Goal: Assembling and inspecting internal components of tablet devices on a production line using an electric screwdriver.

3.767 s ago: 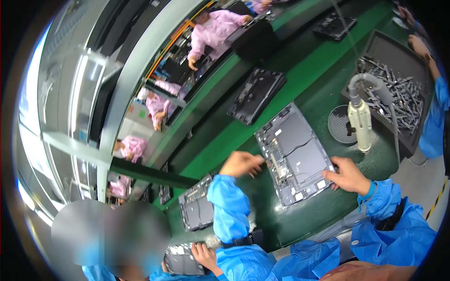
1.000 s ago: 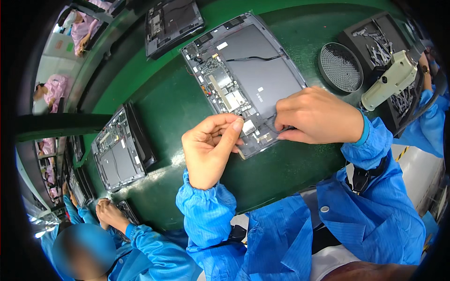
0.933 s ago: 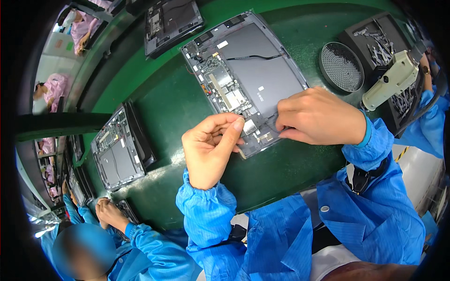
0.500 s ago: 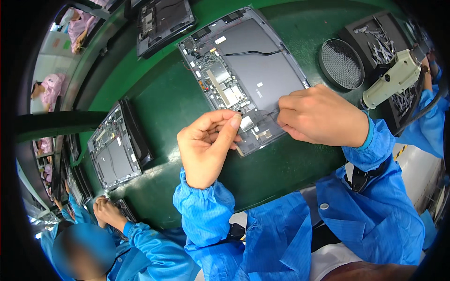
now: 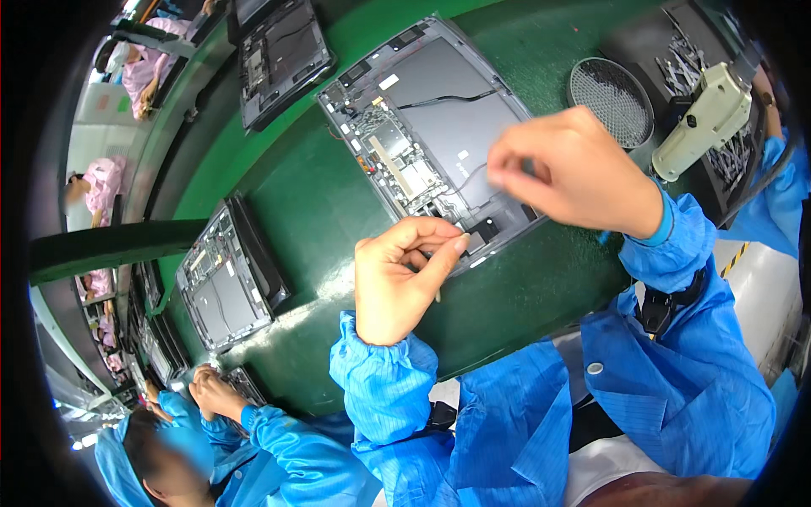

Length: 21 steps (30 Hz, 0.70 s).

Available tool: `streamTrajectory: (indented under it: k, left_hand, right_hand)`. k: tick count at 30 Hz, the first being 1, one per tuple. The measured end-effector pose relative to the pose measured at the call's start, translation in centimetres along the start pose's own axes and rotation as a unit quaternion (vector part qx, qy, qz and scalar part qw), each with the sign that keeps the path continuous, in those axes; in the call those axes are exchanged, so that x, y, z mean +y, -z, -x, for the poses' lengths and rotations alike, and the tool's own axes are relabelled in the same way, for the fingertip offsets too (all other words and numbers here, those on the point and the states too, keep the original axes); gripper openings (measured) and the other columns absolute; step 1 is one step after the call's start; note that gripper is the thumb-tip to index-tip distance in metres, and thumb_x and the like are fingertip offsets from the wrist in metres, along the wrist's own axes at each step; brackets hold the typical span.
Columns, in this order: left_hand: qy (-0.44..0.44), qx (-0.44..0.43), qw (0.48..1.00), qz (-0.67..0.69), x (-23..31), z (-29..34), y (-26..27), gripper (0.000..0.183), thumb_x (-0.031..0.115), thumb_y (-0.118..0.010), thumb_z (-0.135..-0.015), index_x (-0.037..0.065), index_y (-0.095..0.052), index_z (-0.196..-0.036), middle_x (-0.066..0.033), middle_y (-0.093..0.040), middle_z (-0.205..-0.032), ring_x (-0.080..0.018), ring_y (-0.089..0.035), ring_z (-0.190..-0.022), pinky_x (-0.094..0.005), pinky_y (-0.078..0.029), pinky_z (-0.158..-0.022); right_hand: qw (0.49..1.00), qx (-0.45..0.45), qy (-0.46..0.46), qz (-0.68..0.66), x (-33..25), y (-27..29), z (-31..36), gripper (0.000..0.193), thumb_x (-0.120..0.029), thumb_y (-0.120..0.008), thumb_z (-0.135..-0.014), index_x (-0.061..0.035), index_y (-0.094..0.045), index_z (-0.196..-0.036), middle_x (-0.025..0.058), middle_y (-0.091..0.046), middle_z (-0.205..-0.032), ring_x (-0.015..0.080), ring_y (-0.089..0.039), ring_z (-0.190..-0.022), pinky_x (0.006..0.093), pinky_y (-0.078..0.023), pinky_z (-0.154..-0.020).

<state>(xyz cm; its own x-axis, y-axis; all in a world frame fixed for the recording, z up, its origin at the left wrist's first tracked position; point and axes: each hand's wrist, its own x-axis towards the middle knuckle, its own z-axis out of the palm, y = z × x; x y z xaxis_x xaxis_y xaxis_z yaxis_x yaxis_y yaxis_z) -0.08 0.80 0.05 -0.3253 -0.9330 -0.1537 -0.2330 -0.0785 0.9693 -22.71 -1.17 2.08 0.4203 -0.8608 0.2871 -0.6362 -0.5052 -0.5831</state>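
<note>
An opened laptop base (image 5: 460, 76) lies on the green work table, its circuit board (image 5: 393, 148) and a black cable (image 5: 448, 99) showing. My left hand (image 5: 393, 279) is at the laptop's near corner, thumb and forefinger pinched together. Whatever sits between those fingertips is too small to make out. Beside them, on the near edge of the base, is a small black rectangular part (image 5: 484, 230). Raised over the right side of the base is my right hand (image 5: 583, 173), its fingers curled to the thumb and slightly blurred; their tips hide any small thing held.
To the right stand a round mesh dish (image 5: 610, 101) of small dark pieces, a pale handheld tool (image 5: 703, 127) and a dark tray (image 5: 629, 42) with metal strips. More opened laptops (image 5: 224, 283) lie left and far left (image 5: 283, 63). A co-worker's hands (image 5: 215, 393) work at lower left.
My right hand has lifted off the laptop's near right part. My left hand has shifted slightly right and nearer along the corner. The whole view has shifted a little.
</note>
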Motion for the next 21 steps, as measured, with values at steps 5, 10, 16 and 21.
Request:
streamTrajectory:
  k: [5,10,16,21]
  left_hand:
    - [0.000,-0.042,0.987,-0.157,1.1,0.1,0.5,0.012,-0.001,-0.070,-0.079,-0.003,-0.064,-0.089,-0.0074,-0.068,-0.078,-0.0094,-0.063,-0.071,-0.0195,-0.047,-0.059]
    - [0.004,0.035,0.995,-0.089,0.5,-0.2,0.9,0.007,0.001,-0.068,-0.081,-0.002,-0.066,-0.086,-0.0065,-0.068,-0.079,-0.0083,-0.061,-0.070,-0.0198,-0.047,-0.061]
    - [-0.127,-0.007,0.970,-0.207,0.7,-0.7,0.9,0.007,0.002,-0.068,-0.079,0.001,-0.069,-0.085,-0.0023,-0.063,-0.076,-0.0074,-0.054,-0.065,-0.0198,-0.041,-0.056]
    - [-0.241,-0.058,0.921,-0.302,0.3,-1.0,0.5,0.011,0.002,-0.068,-0.073,0.000,-0.068,-0.083,-0.0118,-0.061,-0.077,-0.0274,-0.059,-0.074,-0.0350,-0.046,-0.068]
  right_hand:
    - [0.981,-0.094,0.102,-0.133,-0.3,-1.8,0.2,0.008,-0.004,-0.067,-0.073,0.0000,-0.063,-0.079,0.0140,-0.065,-0.072,0.0313,-0.063,-0.068,0.0383,-0.048,-0.063]
    - [0.968,-0.159,0.055,-0.188,0.5,-1.8,-0.4,0.006,-0.002,-0.066,-0.073,0.0004,-0.064,-0.078,0.0140,-0.065,-0.071,0.0308,-0.064,-0.069,0.0386,-0.048,-0.064]
    - [0.971,-0.160,0.077,-0.162,0.8,-2.2,-0.9,0.005,-0.004,-0.066,-0.073,-0.0008,-0.065,-0.077,0.0125,-0.065,-0.075,0.0300,-0.063,-0.072,0.0388,-0.048,-0.064]
    - [0.980,-0.138,0.126,-0.074,0.6,-1.7,0.2,0.011,-0.016,-0.065,-0.076,-0.0056,-0.066,-0.078,0.0090,-0.060,-0.082,0.0291,-0.061,-0.073,0.0399,-0.049,-0.063]
